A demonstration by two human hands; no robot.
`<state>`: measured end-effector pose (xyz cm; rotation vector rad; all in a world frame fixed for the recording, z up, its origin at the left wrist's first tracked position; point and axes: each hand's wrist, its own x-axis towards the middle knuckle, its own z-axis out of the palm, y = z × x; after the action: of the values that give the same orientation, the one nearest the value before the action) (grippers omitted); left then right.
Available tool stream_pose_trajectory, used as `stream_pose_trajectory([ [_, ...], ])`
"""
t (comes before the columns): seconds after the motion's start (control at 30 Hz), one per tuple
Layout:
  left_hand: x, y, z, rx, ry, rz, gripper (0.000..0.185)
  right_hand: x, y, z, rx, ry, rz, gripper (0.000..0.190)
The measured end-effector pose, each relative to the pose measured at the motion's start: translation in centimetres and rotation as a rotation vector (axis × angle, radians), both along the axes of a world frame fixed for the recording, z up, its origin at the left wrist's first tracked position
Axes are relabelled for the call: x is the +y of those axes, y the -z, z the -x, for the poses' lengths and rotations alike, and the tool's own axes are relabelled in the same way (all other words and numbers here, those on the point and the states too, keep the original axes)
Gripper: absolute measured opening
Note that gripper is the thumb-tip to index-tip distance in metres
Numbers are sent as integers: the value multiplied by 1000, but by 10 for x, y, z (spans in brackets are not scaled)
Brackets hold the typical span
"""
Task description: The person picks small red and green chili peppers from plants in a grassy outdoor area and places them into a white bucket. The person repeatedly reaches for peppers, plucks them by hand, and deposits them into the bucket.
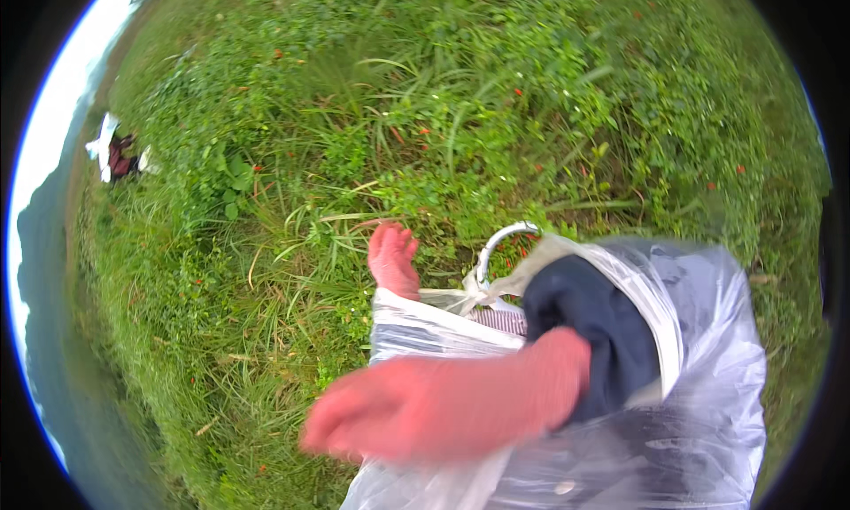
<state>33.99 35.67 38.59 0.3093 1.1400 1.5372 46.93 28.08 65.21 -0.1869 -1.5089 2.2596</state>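
My right hand [438,407], in a reddish-pink glove, reaches leftward across the foreground, blurred; what its fingers hold cannot be told. Its dark blue sleeve [584,311] emerges from clear plastic covering [710,350]. My left hand [395,261], in a similar glove, is farther away over the grass with fingers slightly curled; nothing is clearly visible in it. Between the hand and the dark sleeve are a white curved handle [488,254] with knotted translucent plastic [473,289] at its base, and a striped surface [498,321]. Small red fruits show within the handle's curve.
Dense grass and low leafy plants [412,105] surround me, dotted with small red fruits [518,92]. Another person [121,158] is among the plants at the far left, under something pale. Beyond lie hills [46,224] and bright sky.
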Motion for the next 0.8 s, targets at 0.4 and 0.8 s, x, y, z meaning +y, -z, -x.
stream_pose_trajectory([
  [0.4,111,216,-55,-923,555,-323,23,76,183,-95,-215,734,992,27],
  [0.8,114,219,-40,-240,122,53,12,100,208,-117,-263,892,1085,24],
])
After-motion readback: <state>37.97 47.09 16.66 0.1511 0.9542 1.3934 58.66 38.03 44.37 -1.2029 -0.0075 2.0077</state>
